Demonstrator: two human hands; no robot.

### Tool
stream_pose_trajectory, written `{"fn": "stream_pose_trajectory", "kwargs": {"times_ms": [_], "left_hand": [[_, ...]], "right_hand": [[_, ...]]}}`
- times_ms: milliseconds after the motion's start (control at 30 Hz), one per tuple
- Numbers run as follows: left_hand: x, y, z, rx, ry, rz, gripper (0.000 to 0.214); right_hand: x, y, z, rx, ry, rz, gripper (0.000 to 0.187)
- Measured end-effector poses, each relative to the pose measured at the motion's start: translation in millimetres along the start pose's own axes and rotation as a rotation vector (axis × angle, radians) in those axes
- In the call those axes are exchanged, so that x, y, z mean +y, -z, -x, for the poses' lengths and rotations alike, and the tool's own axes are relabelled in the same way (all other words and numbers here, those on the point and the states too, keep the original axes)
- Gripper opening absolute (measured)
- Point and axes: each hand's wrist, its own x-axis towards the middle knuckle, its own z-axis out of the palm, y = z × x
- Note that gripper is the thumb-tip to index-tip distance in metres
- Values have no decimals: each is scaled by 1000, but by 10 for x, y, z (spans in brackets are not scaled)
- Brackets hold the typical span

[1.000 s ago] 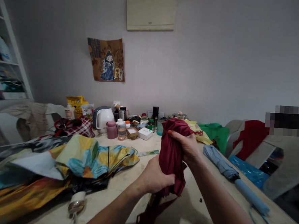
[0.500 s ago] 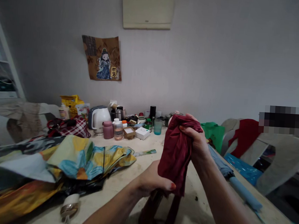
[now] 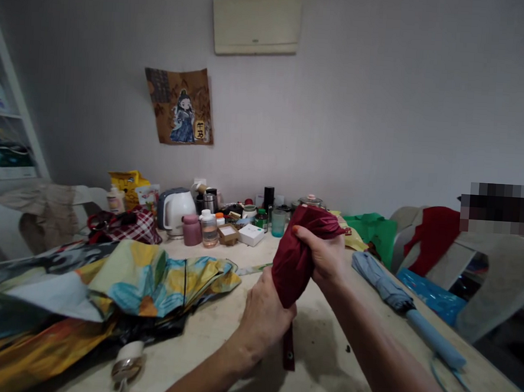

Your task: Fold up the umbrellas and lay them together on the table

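A dark red folding umbrella (image 3: 291, 263), its cloth bunched and folded in, is held up over the table in front of me. My left hand (image 3: 267, 309) is wrapped round its lower part and covers the handle. Higher up, my right hand (image 3: 327, 253) grips the gathered cloth with the thumb on top. Below the left hand hangs a red strap (image 3: 288, 351) with a snap button. On the left of the table lies a yellow and blue patterned umbrella (image 3: 150, 278), loosely spread. To the right is a closed light blue umbrella (image 3: 433, 336) with a wrist cord.
Along the back stand a white kettle (image 3: 179, 211), a pink jar (image 3: 192, 230), a bottle (image 3: 209, 228), a white box (image 3: 251, 235) and a teal glass (image 3: 278, 223). A small bottle (image 3: 128, 359) lies front left. A green bag (image 3: 375, 232) and chairs (image 3: 500, 281) are at the right.
The left hand has closed round the umbrella's lower end, where its handle showed before. The cloth is now narrower and tilted, and the right hand has moved slightly left and down.
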Motion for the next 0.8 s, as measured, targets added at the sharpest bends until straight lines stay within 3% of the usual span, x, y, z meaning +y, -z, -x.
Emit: {"fn": "stream_pose_trajectory", "kwargs": {"times_ms": [100,200,300,400,467,567,667,800], "left_hand": [[18,44,-40,-88,6,128,48],[12,117,-96,-340,42,485,35],[-46,162,-137,-604,91,891,45],[-104,151,-147,-728,153,1054,56],[-112,129,-149,-684,172,1031,49],[-79,98,-166,-438,125,843,30],[-39,67,-177,-187,100,477,18],[-1,23,-116,-57,62,40,16]], "right_hand": [[-105,9,-35,-1,-128,-97,33],[-194,55,-65,-42,-184,-155,27],[-203,114,-81,-113,-256,-174,26],[-158,119,-62,-152,-294,-165,31],[-108,71,-15,-124,-213,-153,38],[13,-50,108,-69,-113,-65,56],[160,-157,236,-39,-137,41,71],[260,-190,280,12,-225,47,73]]}}
